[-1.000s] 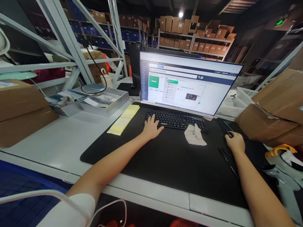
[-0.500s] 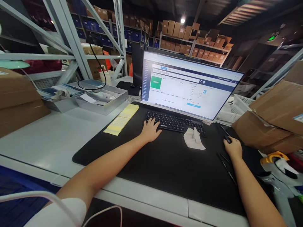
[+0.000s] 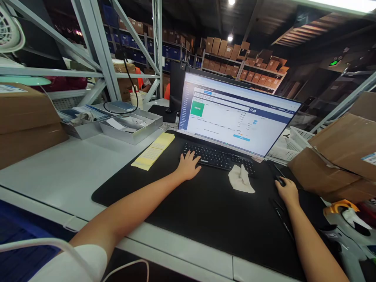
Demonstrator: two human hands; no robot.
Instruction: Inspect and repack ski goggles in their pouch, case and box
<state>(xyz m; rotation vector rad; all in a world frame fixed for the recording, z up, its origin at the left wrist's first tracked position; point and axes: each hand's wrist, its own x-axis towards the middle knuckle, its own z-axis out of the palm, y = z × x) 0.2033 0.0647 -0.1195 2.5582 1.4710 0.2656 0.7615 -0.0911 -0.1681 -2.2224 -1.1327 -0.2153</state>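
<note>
My left hand [image 3: 188, 166] lies with its fingers spread on the left end of the black keyboard [image 3: 219, 156]. Over at the right, my right hand [image 3: 288, 191] is wrapped over a black computer mouse [image 3: 281, 181], most of which the hand hides. Behind the keyboard stands a lit monitor [image 3: 223, 113] showing a web page with a green square. A crumpled white tissue [image 3: 241, 179] touches the keyboard's front right part. Left of the keyboard, a yellow strip of labels or paper [image 3: 154, 150] lies on the black desk mat [image 3: 205, 219].
Grey trays [image 3: 132, 127] with papers stand at the back left, near a metal frame post [image 3: 101, 51]. Cardboard boxes flank the desk at left [image 3: 26, 117] and right [image 3: 340, 164]. A pen [image 3: 283, 223] lies beside my right forearm. A white basket [image 3: 289, 143] sits behind the monitor's right side.
The view has tilted upward slightly and shifted left, so the desk items sit a little lower and to the right. Both hands keep their places on the keyboard and the mouse.
</note>
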